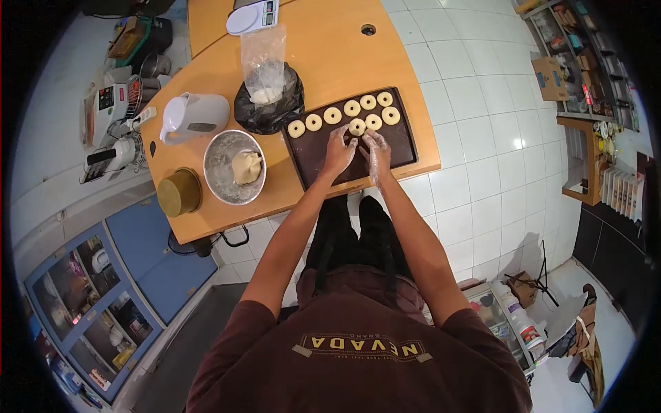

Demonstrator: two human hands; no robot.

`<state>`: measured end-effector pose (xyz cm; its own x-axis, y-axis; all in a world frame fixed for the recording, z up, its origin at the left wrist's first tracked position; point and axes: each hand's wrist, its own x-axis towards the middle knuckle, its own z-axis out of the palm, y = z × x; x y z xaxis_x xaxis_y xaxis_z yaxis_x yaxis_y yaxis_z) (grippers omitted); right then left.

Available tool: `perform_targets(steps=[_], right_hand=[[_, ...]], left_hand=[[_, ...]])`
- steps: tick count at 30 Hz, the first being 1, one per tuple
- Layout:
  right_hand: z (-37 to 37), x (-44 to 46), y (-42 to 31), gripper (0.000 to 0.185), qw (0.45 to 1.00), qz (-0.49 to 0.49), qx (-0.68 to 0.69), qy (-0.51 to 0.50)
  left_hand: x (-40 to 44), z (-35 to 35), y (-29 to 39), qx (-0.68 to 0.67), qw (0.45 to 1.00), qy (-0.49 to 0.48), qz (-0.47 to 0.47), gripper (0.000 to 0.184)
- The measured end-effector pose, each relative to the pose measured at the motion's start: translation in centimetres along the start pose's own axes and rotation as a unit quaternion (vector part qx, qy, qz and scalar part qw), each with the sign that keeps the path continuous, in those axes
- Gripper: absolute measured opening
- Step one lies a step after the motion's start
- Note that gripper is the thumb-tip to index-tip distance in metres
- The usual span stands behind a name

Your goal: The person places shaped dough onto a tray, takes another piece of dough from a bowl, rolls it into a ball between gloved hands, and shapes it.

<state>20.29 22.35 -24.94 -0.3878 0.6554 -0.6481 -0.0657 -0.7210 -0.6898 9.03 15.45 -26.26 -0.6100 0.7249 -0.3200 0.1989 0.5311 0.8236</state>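
Note:
A ring of raw dough is at the fingertips of both hands, over the dark baking tray. My left hand, dusted with flour, closes on the ring's left side with fingers and thumb. From the other side my right hand, also floury, has its fingers curled against the ring's near right edge. Several more dough rings lie in a row along the tray's far side. Two others, one of them a dough ring at the right, sit in a second row. The fingers partly hide the tray beneath them.
Left of the tray stand a metal bowl with a dough lump, a black plastic bag with a clear bag, a white pitcher and a brownish-gold container. A kitchen scale lies at the wooden table's far end.

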Motion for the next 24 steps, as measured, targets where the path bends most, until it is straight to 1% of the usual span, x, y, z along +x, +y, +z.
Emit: perform_targets(steps=[3, 4, 6, 7, 10, 13, 14, 15, 16, 17, 20, 21, 24], right_hand=[[-0.9, -1.3, -0.3, 0.032, 0.998, 0.004, -0.061, -0.004], [-1.6, -1.6, 0.1, 0.032, 0.997, 0.006, -0.072, -0.013], [-3.2, -2.7, 0.7, 0.032, 0.994, 0.011, -0.099, -0.036], [-3.8, -3.8, 0.7, 0.032, 0.993, 0.013, -0.106, -0.041], [-5.6, -6.2, 1.5, 0.032, 0.986, 0.009, -0.149, -0.073], [-7.0, -8.6, 1.9, 0.032, 0.983, 0.028, -0.138, -0.118], [-7.1, -9.0, 2.0, 0.032, 0.981, 0.037, -0.139, -0.134], [-7.1, -9.4, 2.1, 0.033, 0.978, 0.045, -0.141, -0.149], [-6.9, -9.9, 1.9, 0.033, 0.975, 0.055, -0.142, -0.163], [-6.8, -10.1, 1.6, 0.032, 0.968, 0.056, -0.157, -0.185], [-4.7, -10.6, 0.1, 0.032, 0.953, 0.034, -0.211, -0.214], [-3.6, -10.5, -0.2, 0.030, 0.951, 0.028, -0.214, -0.220], [-0.1, -10.4, -0.6, 0.029, 0.942, 0.012, -0.246, -0.228]], left_hand=[[-1.8, -1.3, 0.4, 0.013, 1.000, -0.004, -0.010, 0.052], [-2.6, -1.7, 0.0, -0.003, 1.000, -0.005, -0.003, 0.051], [-4.6, -2.1, -1.6, -0.035, 0.999, -0.002, 0.013, 0.050], [-5.6, -1.8, -4.0, -0.109, 0.994, -0.005, 0.018, 0.049], [-10.5, -4.3, -3.1, -0.075, 0.997, -0.012, -0.017, 0.050], [-14.9, -6.4, -3.4, -0.111, 0.992, 0.017, -0.056, 0.045], [-15.9, -7.3, -4.0, -0.045, 0.998, 0.049, -0.010, 0.044], [-16.9, -7.9, -5.6, 0.021, 0.996, 0.081, 0.033, 0.043], [-17.9, -8.7, -5.6, 0.089, 0.987, 0.112, 0.073, 0.042], [-18.9, -9.2, -5.5, -0.005, 0.992, 0.122, 0.006, 0.037], [-20.2, -10.7, -7.9, -0.194, 0.964, 0.146, -0.107, 0.037], [-20.5, -11.5, -7.9, -0.260, 0.948, 0.135, -0.123, 0.037], [-19.9, -14.2, -8.3, -0.211, 0.963, 0.158, -0.062, 0.037]])
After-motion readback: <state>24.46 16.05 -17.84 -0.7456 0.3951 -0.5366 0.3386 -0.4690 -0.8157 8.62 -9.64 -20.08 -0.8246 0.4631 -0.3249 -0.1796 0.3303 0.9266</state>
